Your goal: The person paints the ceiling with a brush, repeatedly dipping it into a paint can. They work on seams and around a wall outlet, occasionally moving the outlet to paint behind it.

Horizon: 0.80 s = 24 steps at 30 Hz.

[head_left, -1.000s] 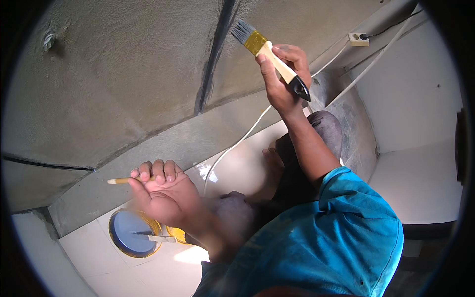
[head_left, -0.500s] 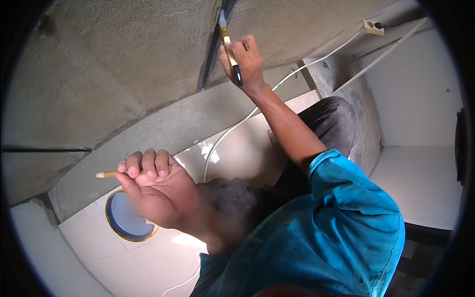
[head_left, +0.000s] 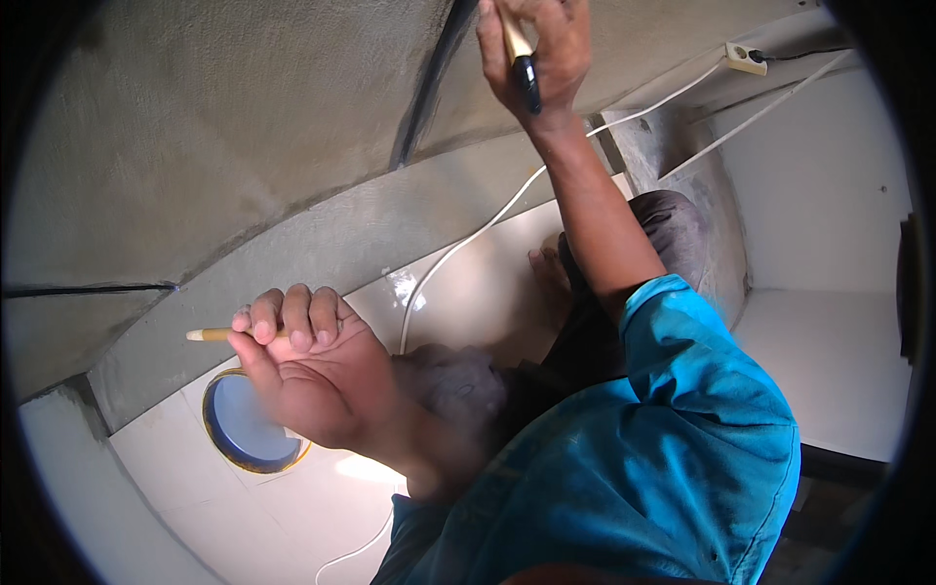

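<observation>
At the top, my right hand [head_left: 536, 54] grips a paintbrush [head_left: 518, 44] with a pale wooden handle and black end, held up against the grey wall [head_left: 214, 117]; its bristles are out of frame. A dark vertical stripe [head_left: 428, 88] runs down the wall just left of it. My left hand [head_left: 312, 375] is turned palm up at lower left, fingers curled on a thin tan stick [head_left: 207, 334] with a pale tip. Just below it, a round bucket [head_left: 239, 429] of grey-blue liquid stands on the tiles, partly hidden by the hand.
A grey ledge [head_left: 166, 369] follows the wall above pale floor tiles [head_left: 214, 526]. A white cable [head_left: 468, 239] runs up to a socket block [head_left: 746, 58], beside a pale pipe [head_left: 751, 125]. My bent legs [head_left: 668, 224] are below me; a white wall [head_left: 809, 224] is at right.
My right hand went from holding the brush raised to the dark stripe, then moved right and higher, taking the bristles out of frame. My left hand rose slightly and shifted left with the stick.
</observation>
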Tool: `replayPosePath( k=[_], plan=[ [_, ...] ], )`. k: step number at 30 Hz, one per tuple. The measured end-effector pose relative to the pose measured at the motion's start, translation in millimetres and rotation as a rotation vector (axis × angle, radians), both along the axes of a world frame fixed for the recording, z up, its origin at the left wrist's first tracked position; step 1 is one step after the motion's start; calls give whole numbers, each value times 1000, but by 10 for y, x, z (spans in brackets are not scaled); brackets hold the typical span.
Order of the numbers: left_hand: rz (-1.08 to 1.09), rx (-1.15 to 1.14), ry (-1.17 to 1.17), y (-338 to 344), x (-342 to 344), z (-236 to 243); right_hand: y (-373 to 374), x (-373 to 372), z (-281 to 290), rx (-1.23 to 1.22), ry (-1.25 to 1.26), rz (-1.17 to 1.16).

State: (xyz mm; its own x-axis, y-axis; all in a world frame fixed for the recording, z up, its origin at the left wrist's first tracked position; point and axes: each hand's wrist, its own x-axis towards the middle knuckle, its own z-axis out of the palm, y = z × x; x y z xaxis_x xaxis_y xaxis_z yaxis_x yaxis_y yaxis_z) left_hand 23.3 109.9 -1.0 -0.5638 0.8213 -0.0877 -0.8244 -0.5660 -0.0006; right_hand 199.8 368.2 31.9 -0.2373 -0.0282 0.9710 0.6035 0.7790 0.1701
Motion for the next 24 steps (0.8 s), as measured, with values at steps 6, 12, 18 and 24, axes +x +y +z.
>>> replayPosePath(
  k=[6, 12, 18, 24],
  plan=[
    [-8, -20, -2, -74, 27, 164, -318, 33, -2042, -587, -65, 13],
    [-48, -79, 53, -123, -31, 156, -509, 90, -3120, -934, -115, -18],
    [-55, -121, 38, 7, -9, 181, -411, 175, -2619, -865, -38, 74],
    [-108, -124, -8, 69, 71, 222, -364, 36, -2470, -683, 22, 94]
  ],
)
